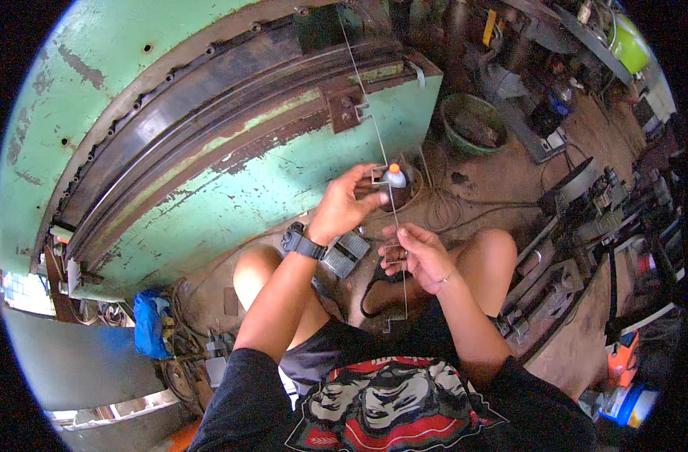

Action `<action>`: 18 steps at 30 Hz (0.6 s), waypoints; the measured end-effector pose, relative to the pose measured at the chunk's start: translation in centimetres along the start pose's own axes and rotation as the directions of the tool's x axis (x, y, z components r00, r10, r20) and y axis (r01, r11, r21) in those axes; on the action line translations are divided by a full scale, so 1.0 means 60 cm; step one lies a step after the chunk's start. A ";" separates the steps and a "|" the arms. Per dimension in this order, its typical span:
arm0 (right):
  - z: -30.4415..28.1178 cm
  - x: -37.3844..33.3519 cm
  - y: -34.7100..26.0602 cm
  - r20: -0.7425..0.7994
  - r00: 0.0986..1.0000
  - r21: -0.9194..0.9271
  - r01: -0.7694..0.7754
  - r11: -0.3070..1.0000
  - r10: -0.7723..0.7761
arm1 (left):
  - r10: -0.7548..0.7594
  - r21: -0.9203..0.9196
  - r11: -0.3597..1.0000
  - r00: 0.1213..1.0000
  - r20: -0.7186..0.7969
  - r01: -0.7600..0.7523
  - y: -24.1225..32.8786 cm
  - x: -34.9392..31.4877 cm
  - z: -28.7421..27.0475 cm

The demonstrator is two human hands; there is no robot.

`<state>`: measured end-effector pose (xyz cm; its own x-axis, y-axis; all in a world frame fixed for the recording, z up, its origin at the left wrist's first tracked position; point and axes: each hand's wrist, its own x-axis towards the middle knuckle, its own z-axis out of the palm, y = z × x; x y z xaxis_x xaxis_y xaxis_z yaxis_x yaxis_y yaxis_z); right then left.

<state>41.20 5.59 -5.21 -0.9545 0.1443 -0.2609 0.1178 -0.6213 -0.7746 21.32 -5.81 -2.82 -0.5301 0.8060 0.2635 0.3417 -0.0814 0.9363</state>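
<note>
A long, thin metal strip [379,135] with small square bends along one edge runs from beside the green machine down to my lap. My left hand [347,202], with a dark watch on its wrist, is closed at the strip's middle, thumb and fingers at one of the bends. Lower down, my right hand [427,258] pinches the same strip between thumb and fingers near another bend. Behind the strip, close to my left fingertips, stands a bottle [396,179] with an orange cap. The strip's lower end hangs just above my shorts.
The green machine [283,177] with its dark bed fills the left and far side. A grey foot pedal [347,255] lies between my knees. Beyond are coiled cables [442,207] and a round bucket [473,124]. Metal parts [547,279] crowd the right; a blue bag [152,322] sits left.
</note>
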 end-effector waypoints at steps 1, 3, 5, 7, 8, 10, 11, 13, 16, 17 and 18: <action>0.005 0.001 0.001 0.012 1.000 0.003 0.005 1.000 -0.005 | -0.014 0.032 0.999 0.999 -0.037 0.016 -0.003 0.002 -0.004; 0.015 -0.008 -0.005 0.083 0.996 0.079 0.007 0.997 -0.014 | 0.010 -0.061 0.998 0.993 -0.115 -0.017 -0.008 -0.001 0.000; 0.016 -0.021 -0.009 0.116 0.992 0.103 0.039 0.994 -0.051 | 0.031 -0.051 0.998 0.995 -0.093 -0.036 -0.002 0.002 -0.003; 0.019 -0.037 -0.012 0.158 0.985 0.096 0.057 0.994 -0.072 | 0.021 -0.044 0.999 0.995 -0.094 -0.025 0.006 0.000 -0.008; 0.022 -0.045 -0.015 0.183 0.980 0.077 0.059 0.995 -0.073 | 0.000 -0.043 0.999 0.994 -0.106 -0.004 0.013 -0.004 -0.011; 0.022 -0.052 -0.009 0.227 0.971 0.089 0.057 0.994 -0.076 | 0.016 -0.039 0.999 0.993 -0.118 -0.021 0.019 -0.006 -0.012; 0.019 -0.052 -0.001 0.245 0.966 0.120 0.051 0.991 -0.079 | 0.053 -0.035 0.998 0.992 -0.117 -0.058 0.020 -0.005 -0.011; 0.013 -0.049 0.019 0.282 0.951 0.186 0.075 0.980 -0.126 | 0.095 -0.023 0.995 0.990 -0.103 -0.098 0.018 -0.003 -0.009; 0.020 -0.043 0.043 0.321 0.918 0.281 0.143 0.949 -0.233 | 0.089 -0.040 0.995 0.993 -0.083 -0.092 0.014 -0.001 -0.008; 0.029 -0.042 0.046 0.325 0.911 0.303 0.154 0.941 -0.254 | 0.074 -0.074 0.994 0.993 -0.089 -0.081 0.015 -0.002 -0.006; 0.036 -0.039 0.048 0.328 0.904 0.325 0.164 0.931 -0.274 | 0.060 -0.107 0.992 0.994 -0.094 -0.070 0.017 -0.003 -0.005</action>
<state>43.17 1.80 -5.57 -0.9851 0.0476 0.1654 -0.1358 -0.8053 -0.5770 21.51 -6.19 -1.84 -0.5794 0.7407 0.3401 0.2928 -0.2004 0.9350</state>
